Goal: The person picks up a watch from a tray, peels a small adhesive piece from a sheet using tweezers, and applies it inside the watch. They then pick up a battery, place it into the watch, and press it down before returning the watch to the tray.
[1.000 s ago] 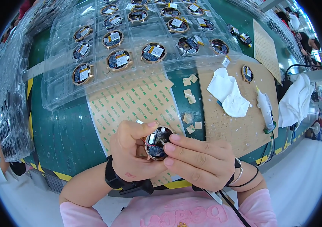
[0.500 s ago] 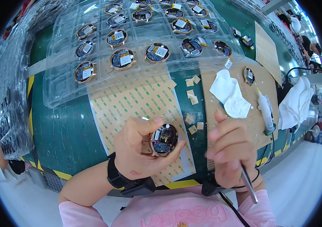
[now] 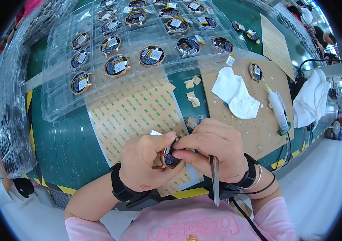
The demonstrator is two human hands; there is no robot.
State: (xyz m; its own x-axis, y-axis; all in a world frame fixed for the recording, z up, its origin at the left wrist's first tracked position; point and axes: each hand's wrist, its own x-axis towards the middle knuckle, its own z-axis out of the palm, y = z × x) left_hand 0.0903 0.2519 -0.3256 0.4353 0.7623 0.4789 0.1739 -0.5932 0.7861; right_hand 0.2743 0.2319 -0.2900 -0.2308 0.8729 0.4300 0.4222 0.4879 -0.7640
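Note:
My left hand [image 3: 139, 162] is closed round an open smartwatch case [image 3: 171, 161], with its thumb on the upper rim. Dark circuitry and a bit of red wire show inside the case. A small white battery [image 3: 155, 133] juts out beside that thumb. My right hand [image 3: 223, 146] has its thumb and index fingertips pressed together at the open face of the case; whatever they pinch is too small to make out. Metal tweezers [image 3: 215, 182] are tucked in the same hand's curled fingers and point back toward my body.
A clear plastic tray [image 3: 64, 108] of several open watch cases lies at the back. Under my hands is a tan adhesive sheet [image 3: 126, 108]. To the right, a brown board [image 3: 271, 132] bears white cloths [image 3: 235, 94], another watch case [image 3: 255, 71] and a soldering iron [image 3: 277, 108].
My right hand has moved left to the watch case, bringing its fingertips to the open face, with the tweezers still in it. My left hand keeps hold of the case. The whole view has shifted slightly.

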